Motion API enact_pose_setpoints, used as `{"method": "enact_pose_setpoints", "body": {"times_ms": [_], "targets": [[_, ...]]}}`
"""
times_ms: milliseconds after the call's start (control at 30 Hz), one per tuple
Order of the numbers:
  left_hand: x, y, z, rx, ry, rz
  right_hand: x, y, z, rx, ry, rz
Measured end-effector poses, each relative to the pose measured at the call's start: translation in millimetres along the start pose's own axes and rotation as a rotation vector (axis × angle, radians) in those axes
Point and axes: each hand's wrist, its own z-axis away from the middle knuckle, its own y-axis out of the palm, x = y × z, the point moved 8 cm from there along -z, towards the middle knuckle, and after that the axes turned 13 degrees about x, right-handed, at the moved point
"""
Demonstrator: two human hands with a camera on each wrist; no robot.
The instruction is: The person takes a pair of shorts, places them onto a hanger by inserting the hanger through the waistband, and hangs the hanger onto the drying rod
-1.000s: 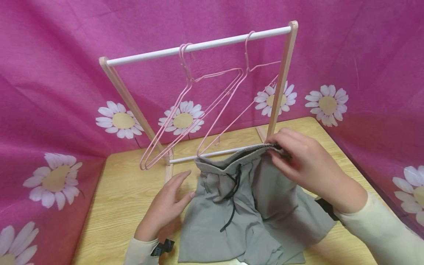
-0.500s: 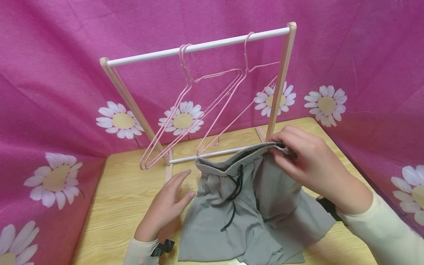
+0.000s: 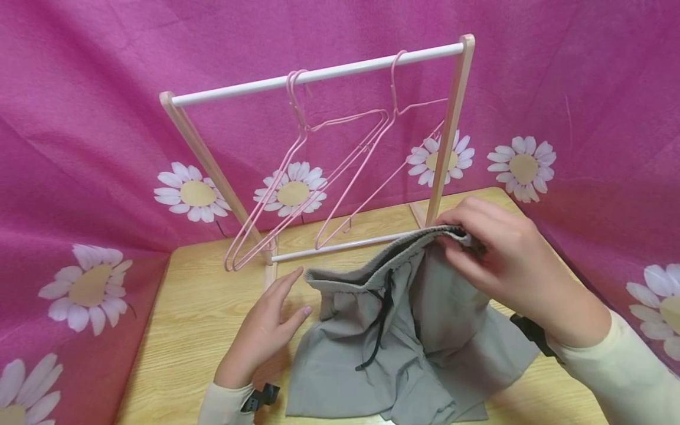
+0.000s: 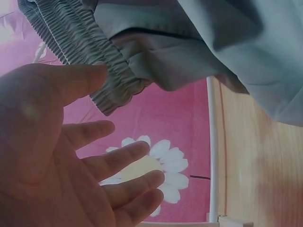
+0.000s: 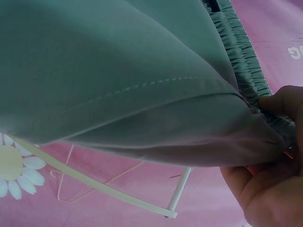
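Grey shorts (image 3: 366, 366) with an elastic waistband and a black drawstring (image 3: 381, 330) lie partly on the table, their waist lifted and gaping. At the right end of the waistband my right hand (image 3: 499, 260) pinches the fabric between thumb and fingers. In the right wrist view the gathered waistband (image 5: 241, 56) runs up to the thumb of that hand. My left hand (image 3: 271, 321) is just left of the waistband's other end, fingers extended and apart. The left wrist view has its palm (image 4: 61, 156) facing the shorts with nothing in it.
Behind the shorts stands a small rack with wooden posts (image 3: 451, 130) and a white top rail (image 3: 239, 90). Pink wire hangers (image 3: 347, 183) hang from it, two at the left and one at the right. A pink flowered cloth (image 3: 340, 23) surrounds the wood-grain table (image 3: 186, 330).
My right hand has moved slightly right with its end of the waistband. The waistband's left end has dropped a little toward my left hand, which has hardly moved.
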Motion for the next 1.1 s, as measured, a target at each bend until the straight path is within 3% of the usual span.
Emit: {"method": "enact_pose_setpoints", "body": {"times_ms": [333,733,1100], "targets": [[-17.5,-3.4,3.5,-0.011,0.044,-0.02,12,-14,-1.9,-0.041,-0.011,0.057],[-33.6,-6.1,6.4,-0.037,0.119,-0.071,18,-20,-1.2,-0.058,-0.032,0.03],[-48.7,-4.5,9.8,-0.051,0.242,-0.13,25,-24,-3.0,-0.116,-0.049,0.002]]}}
